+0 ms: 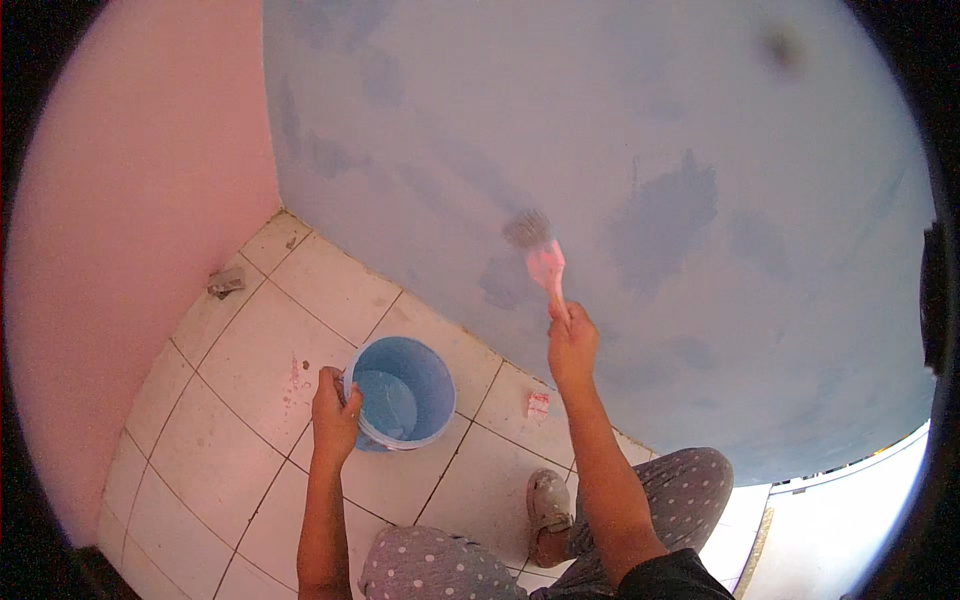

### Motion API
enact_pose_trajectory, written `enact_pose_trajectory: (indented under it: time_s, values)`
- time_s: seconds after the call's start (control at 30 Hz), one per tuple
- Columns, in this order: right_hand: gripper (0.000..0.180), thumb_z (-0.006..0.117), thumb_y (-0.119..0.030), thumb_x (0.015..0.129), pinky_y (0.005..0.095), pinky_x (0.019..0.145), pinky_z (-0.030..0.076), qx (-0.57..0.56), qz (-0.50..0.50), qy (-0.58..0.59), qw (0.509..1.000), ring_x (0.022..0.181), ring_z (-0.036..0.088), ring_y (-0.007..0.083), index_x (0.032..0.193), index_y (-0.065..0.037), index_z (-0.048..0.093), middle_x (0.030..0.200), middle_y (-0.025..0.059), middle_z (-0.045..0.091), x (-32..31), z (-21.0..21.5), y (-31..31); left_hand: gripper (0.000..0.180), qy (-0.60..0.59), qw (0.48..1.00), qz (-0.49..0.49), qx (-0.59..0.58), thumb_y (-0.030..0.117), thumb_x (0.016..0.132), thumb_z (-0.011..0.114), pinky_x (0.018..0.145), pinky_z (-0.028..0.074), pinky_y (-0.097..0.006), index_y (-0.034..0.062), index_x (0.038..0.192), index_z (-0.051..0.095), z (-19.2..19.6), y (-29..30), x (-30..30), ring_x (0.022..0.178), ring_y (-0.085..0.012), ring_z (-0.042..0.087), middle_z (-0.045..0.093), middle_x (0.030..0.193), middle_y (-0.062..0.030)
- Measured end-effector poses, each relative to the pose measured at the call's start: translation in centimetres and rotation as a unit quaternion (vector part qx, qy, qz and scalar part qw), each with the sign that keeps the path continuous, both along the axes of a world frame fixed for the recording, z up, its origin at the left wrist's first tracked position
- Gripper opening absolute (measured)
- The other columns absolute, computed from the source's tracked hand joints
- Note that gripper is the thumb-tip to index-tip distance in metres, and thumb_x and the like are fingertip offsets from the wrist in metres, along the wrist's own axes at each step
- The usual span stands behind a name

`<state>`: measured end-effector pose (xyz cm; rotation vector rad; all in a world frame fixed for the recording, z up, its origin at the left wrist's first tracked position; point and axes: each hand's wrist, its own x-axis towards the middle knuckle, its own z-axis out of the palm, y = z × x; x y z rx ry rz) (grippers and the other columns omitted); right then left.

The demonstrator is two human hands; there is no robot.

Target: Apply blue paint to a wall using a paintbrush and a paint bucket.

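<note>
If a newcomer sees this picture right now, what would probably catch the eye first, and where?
Probably the pink brush near the middle, held in the right hand at the patchy blue-grey wall. Next, the bucket of bluish liquid, lower and to the left, with the left hand on its rim. The pink wall fills the left side.

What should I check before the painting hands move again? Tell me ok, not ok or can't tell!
1. Right hand gripping the brush: ok.
2. Left hand holding the bucket by its rim: ok.
3. Blue liquid inside: ok, some shows.
4. Bucket resting on the floor: cannot tell, its base is hidden.
5. Wall one even colour: not ok, darker patches show.
</note>
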<state>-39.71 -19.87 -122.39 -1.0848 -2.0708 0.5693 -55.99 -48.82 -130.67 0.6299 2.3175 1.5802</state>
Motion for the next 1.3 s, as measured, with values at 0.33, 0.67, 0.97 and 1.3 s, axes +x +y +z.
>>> enact_pose_trajectory:
  time_s: [0.33, 0.67, 0.97, 1.3]
  values:
    - [0.02, 0.053, -0.019, 0.096, 0.0275, 0.049, 0.034, -0.314, -0.198, 0.269, 0.889, 0.054, 0.043, 0.0097, 0.084, -0.004, 0.054, 0.064, -0.0003, 0.048, 14.6, -4.7, -6.8, 0.019, -0.102, 0.994, 0.018, 0.04, 0.005, 0.088, 0.056, 0.051, 0.039, -0.031, 0.0048, 0.104, 0.045, -2.8, -2.4, -1.3, 0.062, -0.0146, 0.046, 0.046, 0.076, -0.0053]
    - [0.018, 0.054, -0.021, 0.096, 0.0249, 0.045, 0.033, -0.023, 0.02, 0.067, 0.997, 0.049, 0.041, 0.0068, 0.087, -0.005, 0.055, 0.061, -0.0023, 0.046, 5.7, 7.9, -1.7, 0.017, -0.085, 0.995, -0.042, 0.03, 0.003, 0.09, 0.055, 0.057, 0.038, -0.028, 0.0046, 0.101, 0.043, 0.4, 0.6, -0.2, 0.066, -0.0138, 0.043, 0.043, 0.075, -0.005]
    - [0.017, 0.053, -0.023, 0.098, 0.0208, 0.037, 0.026, -0.24, -0.187, 0.409, 0.861, 0.048, 0.034, 0.002, 0.086, -0.011, 0.05, 0.063, -0.0067, 0.038, 9.9, 1.4, -6.9, 0.016, -0.091, 0.994, -0.052, 0.036, 0.005, 0.092, 0.055, 0.045, 0.038, -0.027, 0.0054, 0.101, 0.042, 0.7, -0.9, -0.6, 0.057, -0.0115, 0.043, 0.044, 0.075, -0.0048]
    - [0.022, 0.055, -0.02, 0.095, 0.0223, 0.047, 0.03, 0.193, -0.014, 0.07, 0.979, 0.051, 0.035, 0.0054, 0.082, -0.003, 0.059, 0.061, -0.0054, 0.044, 5.1, 13.8, -0.6, 0.018, -0.131, 0.989, -0.056, 0.043, 0.01, 0.095, 0.055, 0.033, 0.037, -0.025, 0.0069, 0.107, 0.041, 1.2, 0.4, 0.1, 0.05, -0.0103, 0.047, 0.043, 0.078, -0.0034]
